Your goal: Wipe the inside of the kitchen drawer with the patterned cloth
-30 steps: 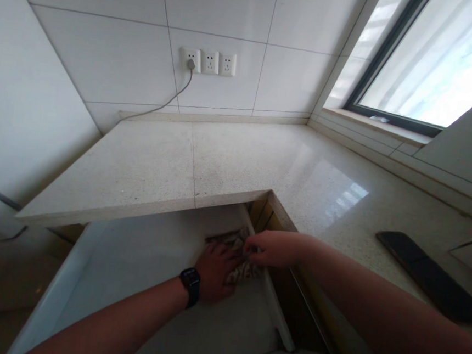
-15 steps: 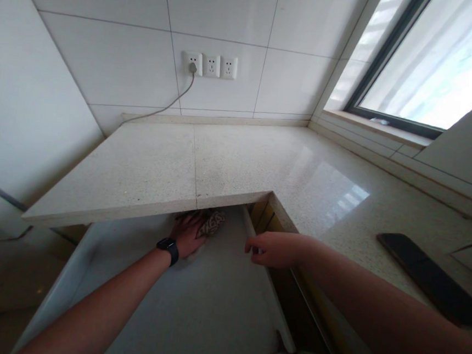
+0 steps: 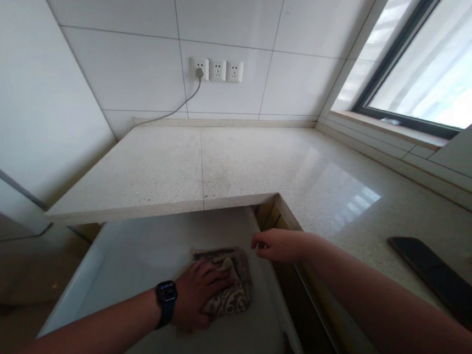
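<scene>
A cloth (image 3: pixel 231 303) with a brown and cream pattern lies bunched on the drawer's pale bottom. My left hand (image 3: pixel 199 292), with a dark watch on its wrist, presses down on it, fingers bent over its folds. The open drawer (image 3: pixel 151 247) sits under the countertop, its far end hidden beneath the slab. At the drawer's right side wall (image 3: pixel 277 296), my right hand (image 3: pixel 277 244) is curled over the rim, thumb and fingers bent.
The pale countertop (image 3: pixel 254 162) overhangs the drawer, with a sharp inner corner near my right wrist. A flat dark object (image 3: pixel 434 271) lies at the right. Wall sockets (image 3: pixel 217 70) hold a plugged-in cable (image 3: pixel 180 106). A window (image 3: pixel 444 68) is at upper right.
My left hand has drawn the cloth from the far end of the drawer nearer to me and slightly right. My right hand stays at the drawer's side. The view has shifted slightly.
</scene>
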